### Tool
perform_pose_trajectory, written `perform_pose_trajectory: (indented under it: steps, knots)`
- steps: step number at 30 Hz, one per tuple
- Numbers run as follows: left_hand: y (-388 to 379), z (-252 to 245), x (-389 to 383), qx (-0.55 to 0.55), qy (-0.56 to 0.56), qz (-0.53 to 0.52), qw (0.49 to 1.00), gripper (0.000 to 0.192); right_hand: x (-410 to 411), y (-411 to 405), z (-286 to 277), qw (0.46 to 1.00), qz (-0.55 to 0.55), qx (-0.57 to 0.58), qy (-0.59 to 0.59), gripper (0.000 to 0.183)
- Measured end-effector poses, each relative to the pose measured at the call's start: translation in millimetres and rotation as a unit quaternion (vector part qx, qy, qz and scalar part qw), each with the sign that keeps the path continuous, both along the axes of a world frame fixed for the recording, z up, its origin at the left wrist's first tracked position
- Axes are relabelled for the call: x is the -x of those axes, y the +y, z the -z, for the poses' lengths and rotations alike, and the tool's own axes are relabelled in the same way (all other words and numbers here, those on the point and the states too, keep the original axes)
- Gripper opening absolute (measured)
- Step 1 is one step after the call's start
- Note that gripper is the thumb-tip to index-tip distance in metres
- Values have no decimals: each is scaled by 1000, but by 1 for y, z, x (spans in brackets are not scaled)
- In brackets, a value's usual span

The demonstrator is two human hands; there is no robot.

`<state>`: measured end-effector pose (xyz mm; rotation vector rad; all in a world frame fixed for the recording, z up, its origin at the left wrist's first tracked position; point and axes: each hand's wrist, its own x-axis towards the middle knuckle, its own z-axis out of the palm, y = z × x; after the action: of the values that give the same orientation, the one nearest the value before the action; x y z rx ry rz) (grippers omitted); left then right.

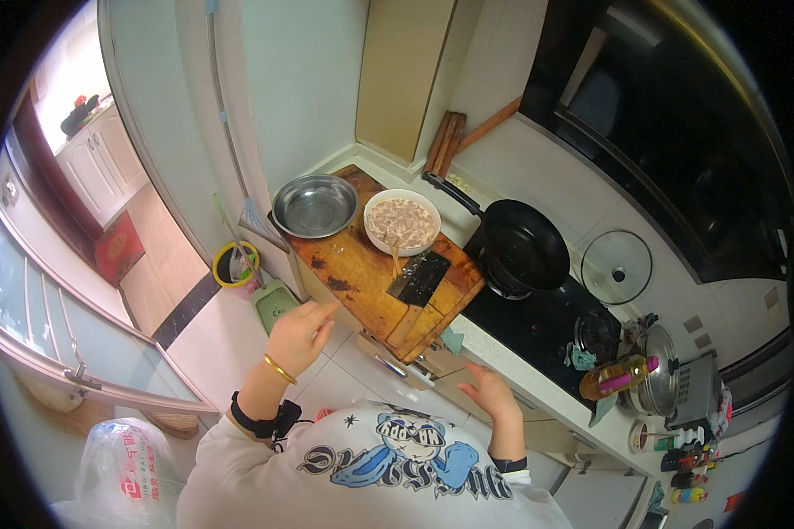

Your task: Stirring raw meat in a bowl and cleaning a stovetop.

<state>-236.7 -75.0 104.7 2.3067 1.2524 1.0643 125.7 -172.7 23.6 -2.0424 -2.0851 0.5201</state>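
Note:
My left hand (302, 337), with a gold bracelet at its wrist, is raised in the air before the near left edge of a wooden cutting board (331, 264). It holds nothing, its fingers bent and apart. My right hand (488, 391) hovers empty near the counter edge, right of the board, fingers apart. On the board stand a steel basin (315, 205) and a white bowl of sliced meat in pale liquid (402, 218), with chopsticks (395, 254) in it. A cleaver (420, 278) lies beside the bowl, its wooden handle towards me.
A black frying pan (526, 244) sits on the black gas hob (523, 317). Behind it a glass lid (617, 267) leans at the wall. Farther right are an oil bottle (615, 378), a lidded steel pot (658, 370) and seasoning bottles. A bin (237, 268) and green dustpan (274, 305) stand left.

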Motion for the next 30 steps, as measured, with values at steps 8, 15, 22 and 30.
perform_pose_trajectory:
  steps: [8, 15, 22, 30]
  knots:
    - [2, 3, 1, -26, 40, 16, 999, 30, 5, -2, -2, 1000, -8, -15, 7, 45]
    - [1, 2, 2, -13, 29, 7, 999, 39, 7, -3, -6, 1000, 0, -2, 5, 45]
    - [12, -31, 37, -145, -176, -155, 961, 78, 6, -3, -5, 1000, 0, -4, -5, 44]
    - [20, -78, 50, -184, -185, -202, 944, 65, 0, -4, -5, 1000, -6, -27, 2, 44]
